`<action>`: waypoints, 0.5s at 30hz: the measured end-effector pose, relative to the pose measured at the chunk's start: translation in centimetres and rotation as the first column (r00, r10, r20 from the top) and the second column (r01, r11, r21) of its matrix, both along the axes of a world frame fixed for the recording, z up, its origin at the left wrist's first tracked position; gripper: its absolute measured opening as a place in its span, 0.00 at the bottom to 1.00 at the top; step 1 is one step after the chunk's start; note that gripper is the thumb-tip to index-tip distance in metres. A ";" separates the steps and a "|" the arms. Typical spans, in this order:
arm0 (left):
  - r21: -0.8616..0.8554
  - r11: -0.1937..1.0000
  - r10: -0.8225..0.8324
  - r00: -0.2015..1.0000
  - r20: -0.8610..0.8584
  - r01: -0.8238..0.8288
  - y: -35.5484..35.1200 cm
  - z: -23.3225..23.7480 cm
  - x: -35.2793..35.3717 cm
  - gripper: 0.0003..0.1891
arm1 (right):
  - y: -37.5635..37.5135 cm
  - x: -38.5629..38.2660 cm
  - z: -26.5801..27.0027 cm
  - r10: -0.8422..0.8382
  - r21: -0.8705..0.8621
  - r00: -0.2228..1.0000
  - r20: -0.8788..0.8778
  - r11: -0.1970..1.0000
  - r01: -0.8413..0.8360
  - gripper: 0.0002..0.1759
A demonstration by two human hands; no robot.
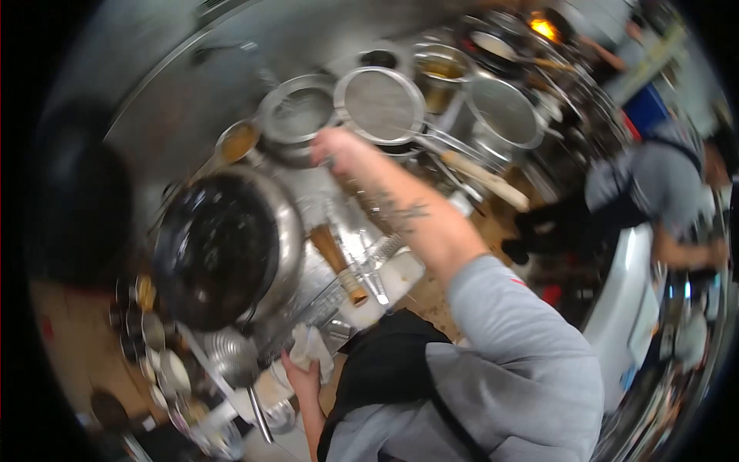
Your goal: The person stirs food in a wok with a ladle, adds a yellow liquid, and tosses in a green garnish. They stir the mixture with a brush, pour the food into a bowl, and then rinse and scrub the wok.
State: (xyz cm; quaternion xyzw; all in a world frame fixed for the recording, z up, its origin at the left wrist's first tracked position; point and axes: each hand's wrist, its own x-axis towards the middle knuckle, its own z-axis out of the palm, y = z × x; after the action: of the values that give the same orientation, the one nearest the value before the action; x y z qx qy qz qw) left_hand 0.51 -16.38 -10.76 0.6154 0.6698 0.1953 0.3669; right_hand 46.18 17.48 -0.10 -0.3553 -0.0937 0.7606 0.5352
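Note:
My left hand is closed on a crumpled white cloth, beside the worktop's near edge. My right hand, at the end of a stretched tattooed arm, is closed between a pan with clear liquid and a round mesh strainer. Blur hides what its fingers hold. A large dark wok stands left of my right arm. On the metal worktop under that arm lie a bundled bristle brush and metal utensils.
A perforated ladle hangs over the edge beside the wok. A second strainer and a pot of yellowish liquid stand farther back. A flame burns at the upper right. One person is at the right, another farther back.

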 end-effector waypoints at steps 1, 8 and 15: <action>0.017 0.999 0.051 0.998 -0.025 -0.051 -0.2 0.5 0.3 0.49 | -1.2 0.5 1.0 -0.041 -0.026 0.987 -0.155 0.999 0.037 0.10; 0.089 0.973 0.209 0.976 0.068 -0.215 -2.5 0.8 -0.6 0.48 | -3.8 0.3 6.9 -0.086 -0.089 0.923 -0.376 0.994 0.056 0.17; 0.108 0.972 0.198 0.976 0.084 -0.207 -2.9 2.4 -2.2 0.41 | -11.5 -4.9 14.3 0.035 -0.032 0.908 -0.417 0.998 -0.053 0.10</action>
State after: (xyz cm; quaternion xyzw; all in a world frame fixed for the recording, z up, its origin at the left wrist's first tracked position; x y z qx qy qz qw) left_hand -1.66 -19.32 -8.31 0.5566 0.7028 0.2927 0.3327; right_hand 41.29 6.02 14.23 -0.1944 0.0305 0.8325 0.5179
